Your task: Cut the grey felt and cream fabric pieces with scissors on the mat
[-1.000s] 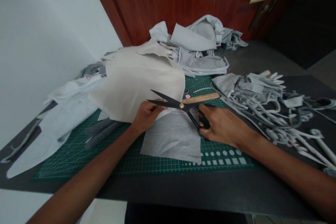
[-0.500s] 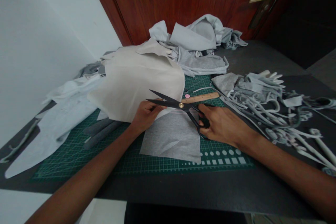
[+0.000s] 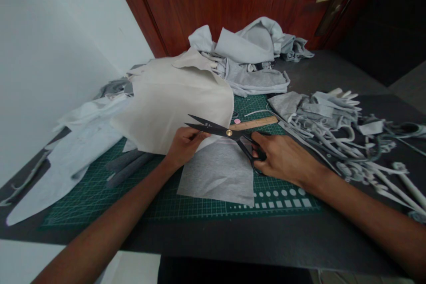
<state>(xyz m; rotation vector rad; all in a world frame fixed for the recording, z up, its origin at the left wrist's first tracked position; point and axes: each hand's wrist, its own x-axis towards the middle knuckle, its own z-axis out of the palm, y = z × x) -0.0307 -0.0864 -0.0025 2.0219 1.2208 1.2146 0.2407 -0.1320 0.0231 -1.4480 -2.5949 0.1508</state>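
Observation:
My right hand point(image 3: 282, 157) grips the handles of a pair of black scissors point(image 3: 229, 133). Their blades point left and stand slightly apart, above the top edge of a grey piece of fabric point(image 3: 218, 173). My left hand point(image 3: 184, 146) is closed in a pinch at that fabric's upper left corner, right beside the lower blade. The blades partly hide its fingertips. Behind them spreads a large cream piece of fabric point(image 3: 179, 97). The grey piece lies flat on a green cutting mat point(image 3: 199, 213), slightly creased.
A wooden ruler point(image 3: 256, 123) and a small pink disc point(image 3: 237, 121) lie beyond the scissors. Fabric strips and scraps point(image 3: 346, 137) are heaped at right. Folded grey cloth point(image 3: 253, 49) is piled at the back, white cloth point(image 3: 76, 155) at left, beside dark grey rolls point(image 3: 129, 168).
The scissor blades have closed a little, and the handles have come slightly nearer each other in my right hand. My left hand and the fabric look almost unmoved.

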